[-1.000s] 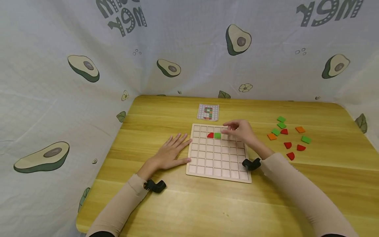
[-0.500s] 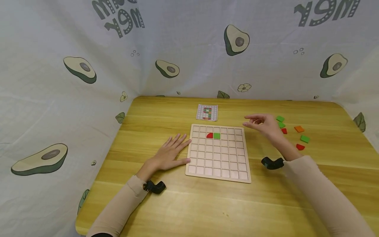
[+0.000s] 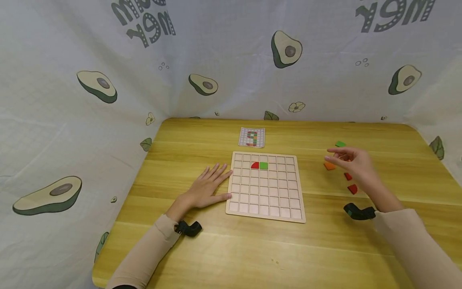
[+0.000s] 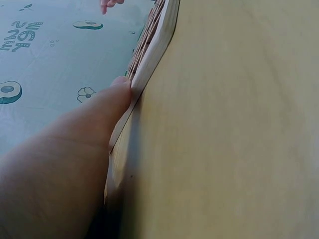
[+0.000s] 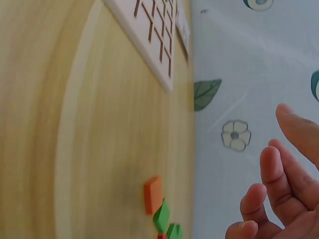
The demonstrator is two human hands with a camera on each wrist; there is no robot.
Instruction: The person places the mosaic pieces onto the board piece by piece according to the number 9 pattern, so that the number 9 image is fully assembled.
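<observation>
My left hand (image 3: 203,188) lies flat with fingers spread, its thumb and fingertips right at the left edge of a pale wooden grid board (image 3: 265,200). In the left wrist view the thumb (image 4: 112,99) touches the board's rim. A red quarter-round tile (image 3: 255,165) and a green square tile (image 3: 264,165) sit side by side in the board's upper cells. My right hand (image 3: 359,166) hovers over loose tiles, thumb and fingers apart with nothing between them. Near it are an orange tile (image 3: 329,165), a green tile (image 3: 340,143) and red tiles (image 3: 352,189); the hand hides others.
Behind the board lies a small paper card (image 3: 251,137) printed with a coloured tile pattern on a grid. A white curtain (image 3: 238,60) with avocado prints rises along the table's back and left edges.
My right hand has moved right, from above the board's upper cells to over the loose tiles. The left hand and the two tiles on the board have stayed put.
</observation>
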